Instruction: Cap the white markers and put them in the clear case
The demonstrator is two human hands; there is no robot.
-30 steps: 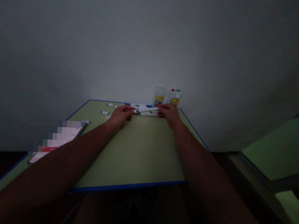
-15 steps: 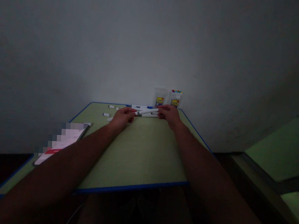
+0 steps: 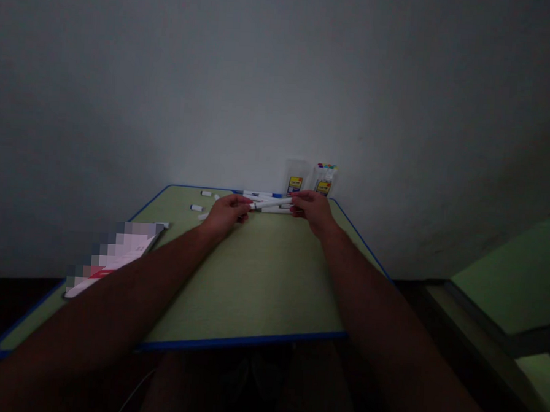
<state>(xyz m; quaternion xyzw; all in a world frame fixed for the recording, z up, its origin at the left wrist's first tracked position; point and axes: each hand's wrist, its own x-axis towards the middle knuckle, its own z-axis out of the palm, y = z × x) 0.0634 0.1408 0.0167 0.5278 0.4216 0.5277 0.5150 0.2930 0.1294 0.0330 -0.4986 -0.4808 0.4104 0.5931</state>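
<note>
A white marker point(image 3: 275, 202) is stretched between both hands above the far part of the table. My left hand point(image 3: 226, 214) pinches its left end, where a dark band shows beside the fingertips. The right end is gripped by the thumb and fingers of my right hand point(image 3: 315, 211). More white markers point(image 3: 275, 210) lie under and behind the held one, some with blue ends. Left of my left hand lie loose small white caps, among them a dark-ended cap point(image 3: 196, 208) and another cap point(image 3: 206, 194). A white piece point(image 3: 203, 216) is partly hidden by my left hand.
Against the wall stand a clear plastic case point(image 3: 296, 177) with a yellow label and a second case point(image 3: 325, 179) holding markers with coloured ends. A flat device with a lit, partly pixelated screen point(image 3: 119, 262) lies at the left. The green table point(image 3: 252, 291) has a blue edge.
Both hands keep their hold on the marker, and its tilt is almost the same. The view has shifted slightly; the other things lie as before.
</note>
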